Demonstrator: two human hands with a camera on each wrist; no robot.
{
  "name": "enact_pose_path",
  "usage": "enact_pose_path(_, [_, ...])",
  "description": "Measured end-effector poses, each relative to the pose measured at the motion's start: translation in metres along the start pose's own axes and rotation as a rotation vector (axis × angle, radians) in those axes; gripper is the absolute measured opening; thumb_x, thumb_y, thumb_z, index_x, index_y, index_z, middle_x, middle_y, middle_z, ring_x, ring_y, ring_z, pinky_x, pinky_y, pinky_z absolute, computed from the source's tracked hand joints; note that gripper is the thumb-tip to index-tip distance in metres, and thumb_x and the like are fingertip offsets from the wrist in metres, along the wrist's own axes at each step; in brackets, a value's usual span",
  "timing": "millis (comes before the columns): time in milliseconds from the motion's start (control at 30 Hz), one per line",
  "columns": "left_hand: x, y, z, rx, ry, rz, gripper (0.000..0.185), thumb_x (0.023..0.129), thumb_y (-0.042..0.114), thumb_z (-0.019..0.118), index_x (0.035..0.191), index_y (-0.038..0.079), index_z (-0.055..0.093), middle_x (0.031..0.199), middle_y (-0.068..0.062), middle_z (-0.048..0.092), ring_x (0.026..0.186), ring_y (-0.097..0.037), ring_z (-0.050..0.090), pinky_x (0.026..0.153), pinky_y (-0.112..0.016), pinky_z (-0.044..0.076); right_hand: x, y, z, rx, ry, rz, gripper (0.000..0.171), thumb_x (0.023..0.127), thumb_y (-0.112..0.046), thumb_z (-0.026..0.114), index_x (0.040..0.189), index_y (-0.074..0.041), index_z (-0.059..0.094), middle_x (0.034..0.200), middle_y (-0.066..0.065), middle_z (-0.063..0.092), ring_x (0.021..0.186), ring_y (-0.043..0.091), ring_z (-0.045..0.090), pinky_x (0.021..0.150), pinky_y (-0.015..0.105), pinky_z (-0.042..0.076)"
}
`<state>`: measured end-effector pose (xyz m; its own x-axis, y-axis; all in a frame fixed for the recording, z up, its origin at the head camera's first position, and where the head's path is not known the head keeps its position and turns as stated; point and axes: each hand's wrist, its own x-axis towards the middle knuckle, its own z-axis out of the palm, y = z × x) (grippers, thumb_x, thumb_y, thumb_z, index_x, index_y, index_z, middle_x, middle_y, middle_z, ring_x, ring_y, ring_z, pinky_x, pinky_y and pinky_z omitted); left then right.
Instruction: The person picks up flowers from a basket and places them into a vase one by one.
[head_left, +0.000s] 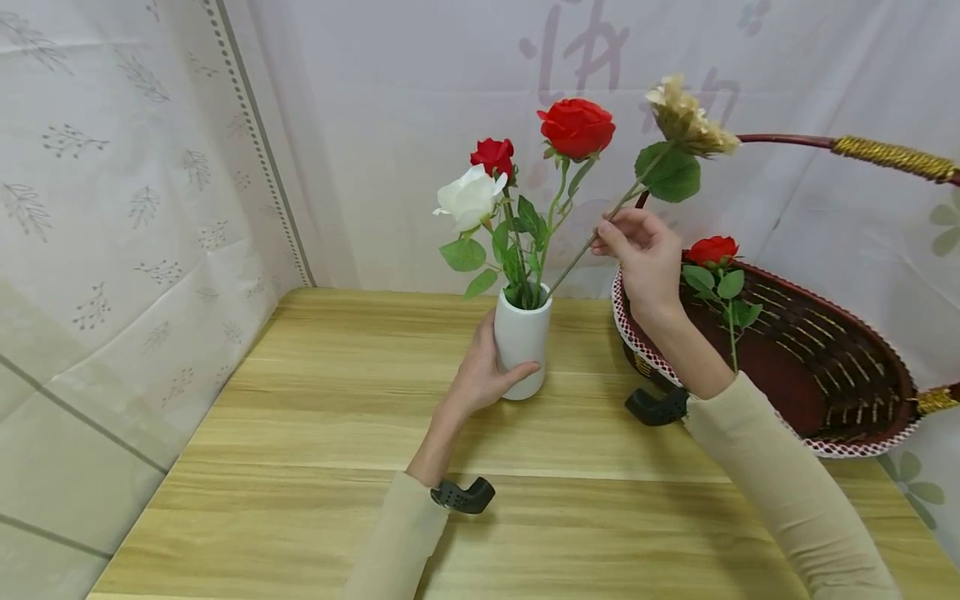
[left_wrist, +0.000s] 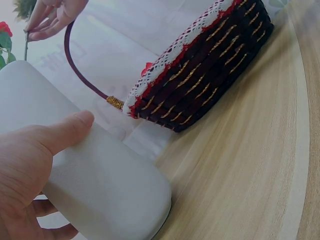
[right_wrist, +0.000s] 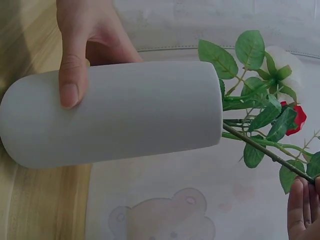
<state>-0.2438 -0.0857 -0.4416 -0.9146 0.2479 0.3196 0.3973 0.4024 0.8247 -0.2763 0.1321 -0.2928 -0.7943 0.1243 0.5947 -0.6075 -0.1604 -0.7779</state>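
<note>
The lower end of the beige flower's stem [head_left: 581,250] disappears into the mouth of the white vase [head_left: 521,340], so its depth inside cannot be determined. In the right wrist view only the fingertips of my right hand [head_left: 643,254] appear at the frame edge; in the left wrist view the vase fills the foreground and its mouth is cut off. The far side of the woven basket [head_left: 840,375] runs out of the head view, and its handle [head_left: 862,148] is cut by the frame edge.

My left hand [head_left: 480,375] is wrapped around the vase body: thumb across the front, fingers behind, mostly hidden. My right hand, above and to the right of the vase, pinches the stem partway up between thumb and fingers, holding the beige flower [head_left: 688,118] tilted rightward away from the vase.

The vase stands upright on the wooden table [head_left: 315,467] and holds a white rose [head_left: 471,197], a small red rose [head_left: 492,156] and a larger red rose [head_left: 576,127]. To the right of the vase, the basket contains another red rose [head_left: 712,250]
</note>
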Motion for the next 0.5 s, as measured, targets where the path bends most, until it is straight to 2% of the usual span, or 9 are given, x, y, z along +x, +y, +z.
enact_pose_path(200, [0.0,0.001,0.0,0.0,0.002,-0.004,0.106,0.085,0.034,0.083,0.161,0.013,0.012,0.153,-0.014,0.034,0.131,-0.028,0.044,0.107,-0.051,0.04,-0.006,0.005,0.002,-0.028,-0.012,0.02,0.009,0.093,0.003,0.069,0.1,0.007,0.065,0.092,0.01,0.071,0.072,0.018,0.067,0.071,0.028,0.058])
enact_pose_path(400, [0.0,0.0,0.001,-0.01,0.005,0.0,0.105,0.085,0.033,0.084,0.16,0.012,0.014,0.151,-0.014,0.035,0.13,-0.028,0.045,0.107,-0.05,0.04,-0.011,0.009,0.005,-0.062,-0.05,0.01,0.013,0.094,0.003,0.067,0.103,0.012,0.062,0.092,0.014,0.069,0.074,0.019,0.067,0.073,0.029,0.058])
enact_pose_path(500, [0.0,-0.001,0.001,-0.005,0.008,0.005,0.105,0.084,0.033,0.084,0.16,0.011,0.014,0.151,-0.014,0.036,0.13,-0.028,0.045,0.107,-0.05,0.04,-0.013,0.011,0.006,-0.073,-0.058,0.017,0.015,0.094,0.003,0.067,0.104,0.012,0.062,0.092,0.011,0.07,0.075,0.019,0.067,0.074,0.029,0.058])
